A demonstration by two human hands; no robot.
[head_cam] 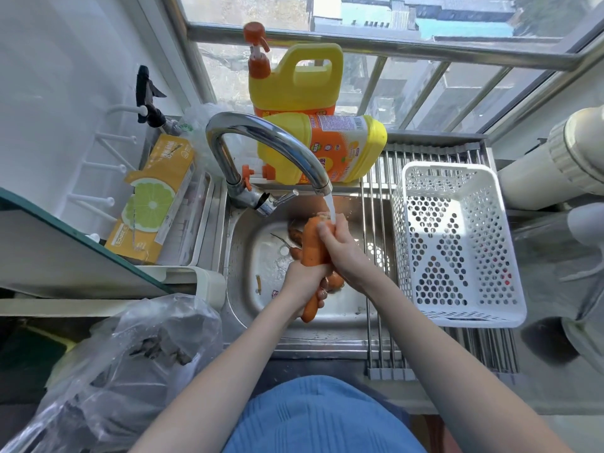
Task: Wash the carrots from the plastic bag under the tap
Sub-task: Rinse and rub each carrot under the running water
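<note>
Over the small stainless steel sink [343,317], both hands hold one long orange carrot [313,248] upright under the curved chrome tap [261,138]. Water stream [330,207] runs, striking the carrot's top end. Left hand [302,282] grips the lower half, fingers wrapped round; the carrot's tip shows below the fist. Right hand [340,245] closes round the upper end, just under the stream. More carrots [295,237], darker and unwashed-looking, lie in the basin behind and beneath the hands; count unclear. Crumpled clear plastic bag [130,361] sits on the counter left of the sink, near the left forearm. White perforated plastic basket [457,243] rests on the metal roll-up rack [379,256] across the sink's right side. Two yellow detergent jugs behind the tap: one upright [294,83], one lying on its side [327,147].
</note>
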